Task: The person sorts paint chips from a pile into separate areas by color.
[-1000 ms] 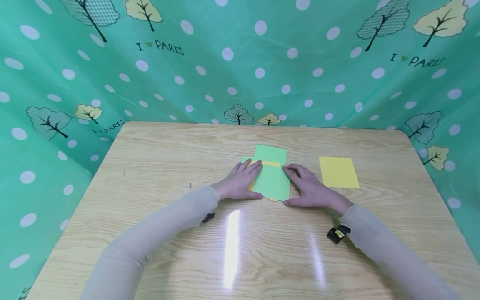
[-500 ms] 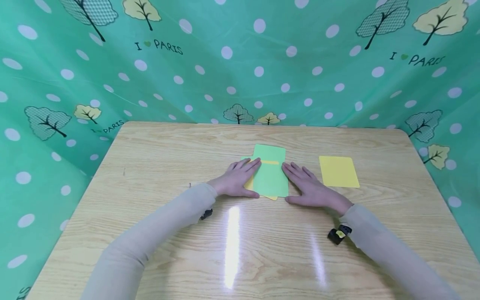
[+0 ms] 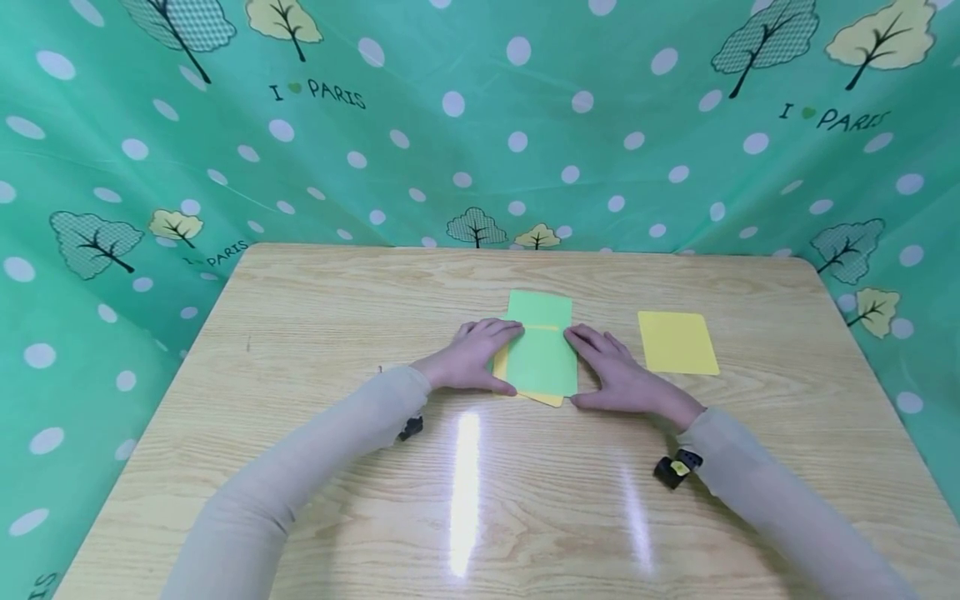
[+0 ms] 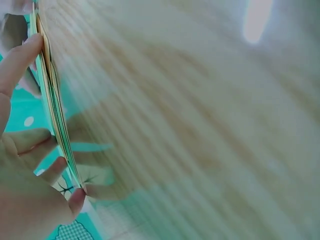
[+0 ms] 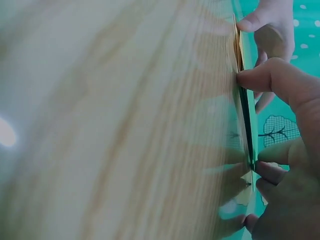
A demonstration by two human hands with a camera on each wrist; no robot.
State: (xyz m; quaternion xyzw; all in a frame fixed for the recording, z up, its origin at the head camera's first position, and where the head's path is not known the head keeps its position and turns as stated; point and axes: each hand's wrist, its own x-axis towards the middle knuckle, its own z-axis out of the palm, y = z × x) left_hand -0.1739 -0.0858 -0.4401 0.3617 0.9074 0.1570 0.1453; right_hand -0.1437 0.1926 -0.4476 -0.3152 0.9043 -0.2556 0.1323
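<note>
A loose stack of green and yellow square paper sheets (image 3: 542, 360) with rounded corners lies on the table, its layers slightly offset. The left hand (image 3: 474, 357) touches the stack's left side, thumb near the front and fingers farther back. At the right side, the right hand (image 3: 611, 367) touches the edge with thumb and fingertips spread apart. Seen edge-on in the left wrist view, the stack (image 4: 54, 100) has several thin layers with small gaps. Thumb and fingers also meet the stack's edge (image 5: 246, 110) in the right wrist view. Part of its left side is hidden by the left hand.
A single yellow square sheet (image 3: 678, 342) lies flat to the right of the right hand. The wooden table (image 3: 337, 292) reflects bright light near its middle front. A green dotted curtain (image 3: 420, 108) hangs behind the table and at its sides.
The layers have shifted: the green corner at the back left has gone behind the left hand, and less yellow shows across the middle. Both hands stay beside the stack, with small finger movements.
</note>
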